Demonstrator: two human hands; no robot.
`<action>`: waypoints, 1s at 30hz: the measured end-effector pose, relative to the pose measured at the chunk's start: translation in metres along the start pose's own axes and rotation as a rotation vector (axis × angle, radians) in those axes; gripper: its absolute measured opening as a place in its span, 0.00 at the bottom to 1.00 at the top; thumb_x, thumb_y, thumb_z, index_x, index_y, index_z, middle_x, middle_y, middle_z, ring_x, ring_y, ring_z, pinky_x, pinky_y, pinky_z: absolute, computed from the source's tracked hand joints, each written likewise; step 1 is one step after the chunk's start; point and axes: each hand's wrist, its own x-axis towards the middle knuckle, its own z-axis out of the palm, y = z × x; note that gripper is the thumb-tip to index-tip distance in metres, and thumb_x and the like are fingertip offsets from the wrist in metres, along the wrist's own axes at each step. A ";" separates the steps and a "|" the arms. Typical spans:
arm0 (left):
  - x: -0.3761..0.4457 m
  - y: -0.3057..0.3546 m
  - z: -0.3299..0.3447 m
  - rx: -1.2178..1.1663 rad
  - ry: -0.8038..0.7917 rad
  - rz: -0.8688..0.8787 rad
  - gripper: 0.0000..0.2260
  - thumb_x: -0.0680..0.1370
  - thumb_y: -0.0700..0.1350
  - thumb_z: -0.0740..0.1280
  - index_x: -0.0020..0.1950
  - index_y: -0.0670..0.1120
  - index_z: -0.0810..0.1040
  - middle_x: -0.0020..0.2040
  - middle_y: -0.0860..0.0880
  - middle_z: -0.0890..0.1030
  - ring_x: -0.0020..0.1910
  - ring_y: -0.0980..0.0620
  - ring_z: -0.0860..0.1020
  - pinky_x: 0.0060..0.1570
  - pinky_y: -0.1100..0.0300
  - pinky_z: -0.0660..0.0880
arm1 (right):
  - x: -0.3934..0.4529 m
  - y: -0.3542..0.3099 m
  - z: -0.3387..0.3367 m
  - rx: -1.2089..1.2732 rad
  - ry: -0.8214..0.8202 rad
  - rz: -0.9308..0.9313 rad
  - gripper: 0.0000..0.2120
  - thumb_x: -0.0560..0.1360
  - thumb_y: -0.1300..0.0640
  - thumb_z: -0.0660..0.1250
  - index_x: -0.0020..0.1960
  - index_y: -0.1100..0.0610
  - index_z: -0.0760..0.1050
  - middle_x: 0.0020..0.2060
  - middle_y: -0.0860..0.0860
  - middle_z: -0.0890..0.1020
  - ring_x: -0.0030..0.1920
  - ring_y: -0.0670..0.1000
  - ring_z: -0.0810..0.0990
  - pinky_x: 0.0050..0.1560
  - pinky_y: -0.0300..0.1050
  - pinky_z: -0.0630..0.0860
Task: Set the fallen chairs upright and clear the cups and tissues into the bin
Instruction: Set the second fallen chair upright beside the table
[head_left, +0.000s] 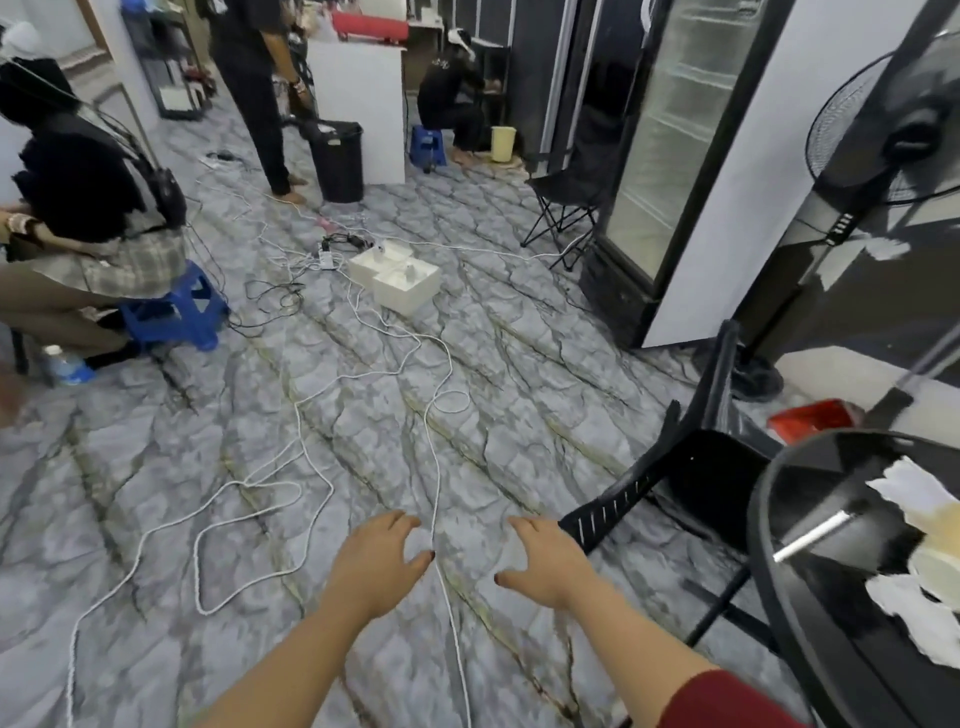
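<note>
A black chair (691, 483) lies tipped on its side on the floor at the right, its slatted back pointing toward me. My right hand (550, 564) hovers open just left of the chair back, not touching it. My left hand (382, 558) is open too, over the floor and a white cable. On the round black glass table (789, 587) at the lower right lie crumpled white tissues (914, 621) and a pale cup (935, 525), partly cut off by the frame edge. A tall black bin (337, 161) stands far back near a white counter.
White cables (436, 415) loop across the marbled floor. Two white boxes (400, 278) sit mid-floor. A person sits on a blue stool (176, 317) at left; others are at the back. A folding chair (566, 208), glass-door fridge (670, 140) and standing fan (883, 156) line the right.
</note>
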 end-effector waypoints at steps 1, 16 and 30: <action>0.019 -0.006 -0.009 0.004 -0.016 0.020 0.22 0.77 0.58 0.58 0.69 0.50 0.66 0.70 0.50 0.68 0.68 0.50 0.66 0.67 0.56 0.64 | 0.015 -0.005 -0.010 0.001 0.006 0.015 0.39 0.73 0.41 0.63 0.75 0.53 0.48 0.76 0.54 0.55 0.74 0.55 0.54 0.73 0.51 0.55; 0.242 -0.034 -0.065 0.091 -0.149 0.198 0.23 0.77 0.59 0.57 0.70 0.51 0.64 0.71 0.51 0.65 0.69 0.50 0.65 0.68 0.55 0.62 | 0.187 0.012 -0.093 0.200 0.041 0.199 0.39 0.73 0.41 0.63 0.75 0.52 0.49 0.75 0.53 0.54 0.75 0.54 0.53 0.73 0.51 0.55; 0.512 0.064 -0.102 0.148 -0.232 0.389 0.23 0.77 0.58 0.57 0.70 0.50 0.65 0.71 0.50 0.65 0.70 0.51 0.63 0.69 0.56 0.60 | 0.352 0.131 -0.227 0.297 0.078 0.347 0.39 0.72 0.40 0.63 0.75 0.52 0.50 0.75 0.53 0.56 0.73 0.56 0.56 0.72 0.51 0.57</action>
